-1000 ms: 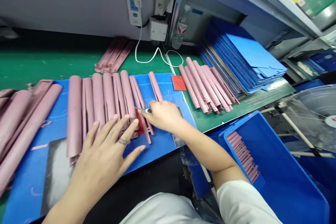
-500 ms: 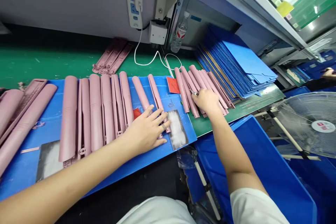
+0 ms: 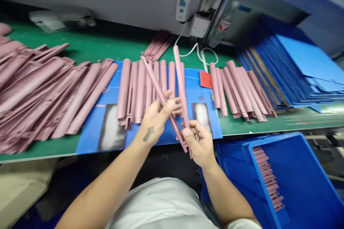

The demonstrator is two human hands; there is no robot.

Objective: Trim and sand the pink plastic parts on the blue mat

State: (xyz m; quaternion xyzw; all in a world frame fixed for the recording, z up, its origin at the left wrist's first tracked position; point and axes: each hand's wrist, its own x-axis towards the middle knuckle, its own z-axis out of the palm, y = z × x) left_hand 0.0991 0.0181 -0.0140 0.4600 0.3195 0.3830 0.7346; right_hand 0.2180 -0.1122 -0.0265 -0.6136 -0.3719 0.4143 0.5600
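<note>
My left hand [image 3: 156,116] grips a long pink plastic strip [image 3: 154,80] that slants up to the left. In my right hand [image 3: 197,143] a second pink strip [image 3: 179,75] stands nearly upright. Both strips are lifted above the blue mat [image 3: 91,132], and their lower ends cross between my hands. A small metal tool [image 3: 197,137] shows at my right fingers. Behind my hands a row of pink half-round shells [image 3: 139,89] lies on the mat.
A large heap of pink shells [image 3: 37,86] covers the green bench at left. Another pink bundle [image 3: 239,93] lies right of a red card [image 3: 205,79]. Stacked blue sheets [image 3: 303,75] sit at far right. A blue bin [image 3: 301,182] with pink parts stands below.
Both hands left the bench, came together and lifted one pink strip each. The camera swung left, bringing the big pink heap into view.
</note>
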